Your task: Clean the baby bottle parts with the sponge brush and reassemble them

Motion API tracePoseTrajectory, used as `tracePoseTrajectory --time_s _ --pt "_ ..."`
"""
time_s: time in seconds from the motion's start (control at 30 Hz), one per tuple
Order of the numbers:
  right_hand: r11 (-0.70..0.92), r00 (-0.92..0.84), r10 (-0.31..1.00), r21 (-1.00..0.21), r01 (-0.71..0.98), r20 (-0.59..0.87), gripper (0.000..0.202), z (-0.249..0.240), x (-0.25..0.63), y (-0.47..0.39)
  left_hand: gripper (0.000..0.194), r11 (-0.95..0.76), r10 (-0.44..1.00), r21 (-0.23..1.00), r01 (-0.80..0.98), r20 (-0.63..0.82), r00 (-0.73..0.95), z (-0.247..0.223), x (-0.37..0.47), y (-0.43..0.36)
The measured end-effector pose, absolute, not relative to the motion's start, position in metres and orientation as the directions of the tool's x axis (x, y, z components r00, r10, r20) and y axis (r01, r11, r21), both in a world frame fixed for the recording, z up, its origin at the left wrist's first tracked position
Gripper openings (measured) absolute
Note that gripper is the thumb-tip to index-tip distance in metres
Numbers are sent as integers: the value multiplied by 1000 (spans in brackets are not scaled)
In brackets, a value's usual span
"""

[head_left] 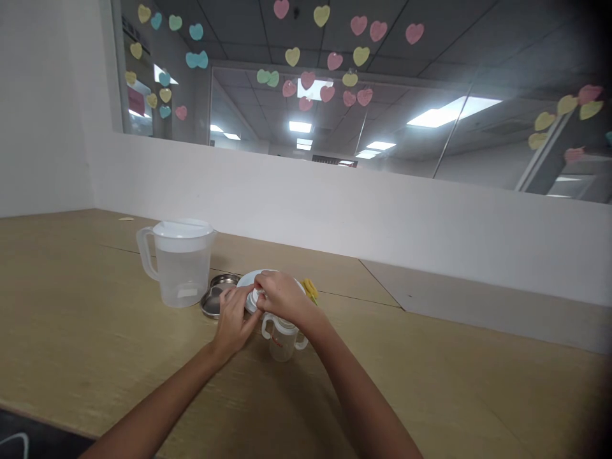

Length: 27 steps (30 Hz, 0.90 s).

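Observation:
Both my hands meet just behind a small clear bottle (282, 345) with two side handles, upright on the table. A white cap-like piece (254, 298) is between them; its exact kind is partly hidden. My left hand (234, 317) is closed on its left side with the fingertips. From the right, my right hand (282, 296) pinches at the same piece, its wrist passing above the bottle's right side. Under and behind the hands lies a white plate (248, 278), mostly covered by them.
A large lidded plastic pitcher (184, 271) stands at the left, handle facing left. Between it and my hands are round metal dishes (210, 307). A yellow object (310, 289) lies by the plate's right side. A white wall (287, 197) with a window rises behind the wooden table (430, 382).

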State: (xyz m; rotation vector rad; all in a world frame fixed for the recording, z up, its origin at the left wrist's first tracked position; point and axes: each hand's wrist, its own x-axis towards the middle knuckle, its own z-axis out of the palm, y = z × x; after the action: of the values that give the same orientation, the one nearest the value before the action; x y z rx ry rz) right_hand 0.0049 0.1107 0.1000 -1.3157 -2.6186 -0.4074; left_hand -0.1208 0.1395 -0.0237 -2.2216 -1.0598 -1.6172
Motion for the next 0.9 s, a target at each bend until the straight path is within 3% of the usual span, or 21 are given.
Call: tracePoseTrajectory --time_s 0.47,0.9 --pt "576 -585 748 134 807 313 14 98 7 114 32 -735 405 218 642 901 157 -25 -122 142" --pt "591 -564 775 -10 807 285 14 101 15 111 33 -727 412 206 655 894 177 -26 -122 143"
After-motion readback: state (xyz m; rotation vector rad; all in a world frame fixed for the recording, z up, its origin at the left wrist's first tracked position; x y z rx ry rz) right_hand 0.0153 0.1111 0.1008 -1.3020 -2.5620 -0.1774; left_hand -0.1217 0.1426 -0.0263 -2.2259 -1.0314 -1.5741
